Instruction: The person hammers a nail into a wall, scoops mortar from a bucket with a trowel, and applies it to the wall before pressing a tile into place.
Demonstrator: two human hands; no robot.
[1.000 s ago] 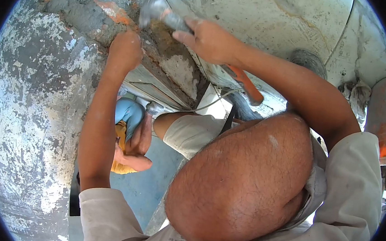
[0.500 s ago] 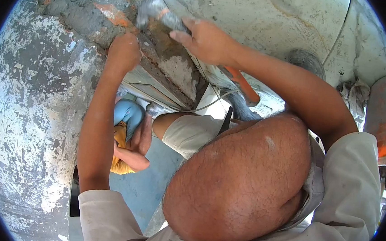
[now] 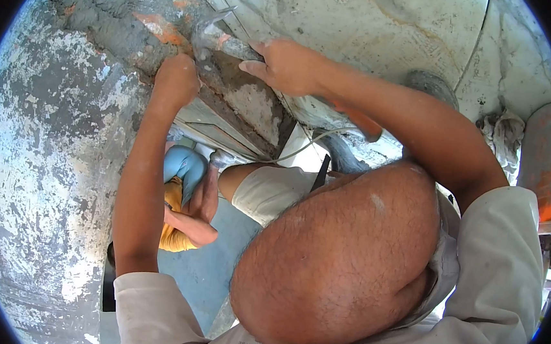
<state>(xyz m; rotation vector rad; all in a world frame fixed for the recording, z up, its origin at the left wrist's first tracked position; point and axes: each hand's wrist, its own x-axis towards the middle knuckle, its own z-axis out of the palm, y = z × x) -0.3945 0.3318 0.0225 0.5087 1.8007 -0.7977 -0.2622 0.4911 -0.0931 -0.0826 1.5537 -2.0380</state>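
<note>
My right hand (image 3: 290, 68) is wrapped round a claw hammer (image 3: 235, 47). The hammer has a grey, dusty head and an orange grip that sticks out behind my wrist. Its head is just above and to the right of my left hand (image 3: 178, 79), close to the wall edge. That left hand is a closed fist against the rough cement edge (image 3: 127, 44); whatever its fingers hold is hidden. Beside the fist runs a wood and cement frame (image 3: 228, 113), with bits of orange brick showing in the cement nearby.
Below on the left, another person in a yellow top (image 3: 176, 206) and blue trousers (image 3: 185, 165) is low down near a blue floor (image 3: 214, 251). A peeling painted wall (image 3: 50, 154) fills the left. A cloth (image 3: 503, 135) and a grey-orange cylinder (image 3: 548, 161) are at right.
The hammer head has come down slightly towards my left fist, and the hammer's blur has lessened. My left fist stays at nearly the same spot, still closed.
</note>
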